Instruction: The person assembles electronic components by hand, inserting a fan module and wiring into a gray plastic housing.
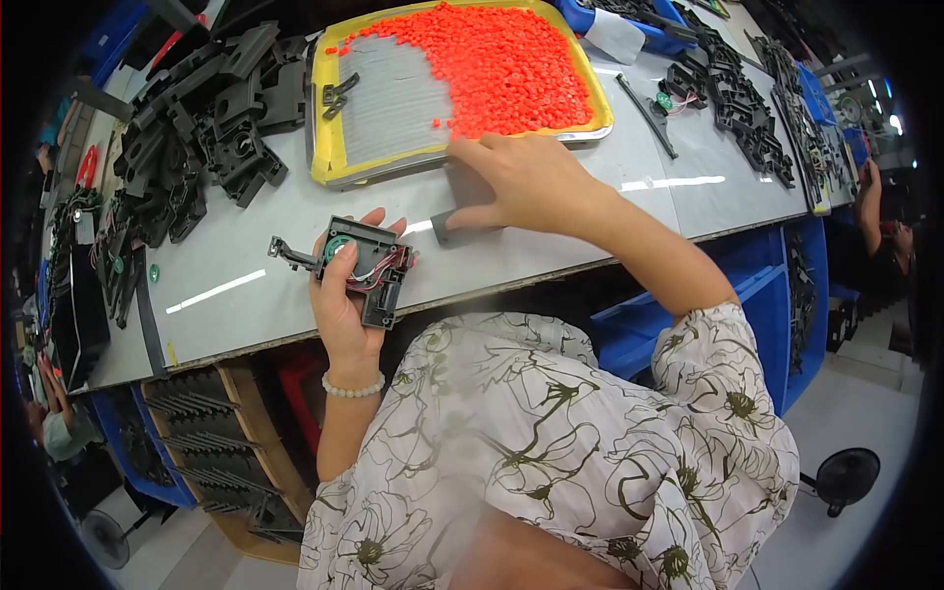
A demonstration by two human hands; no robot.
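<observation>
Head view: one black plastic housing [364, 270], wires and round green part inside, gripped in left hand [344, 300], fingers curled around it. Right hand [521, 182], fingers spread, touches one yellow-rimmed tray [329, 157] of countless orange caps [501, 64]. Grey workbench [246, 285]; factory floor.

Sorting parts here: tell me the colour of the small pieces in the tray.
Bright orange-red pieces, in the yellow-rimmed tray; head view.
</observation>
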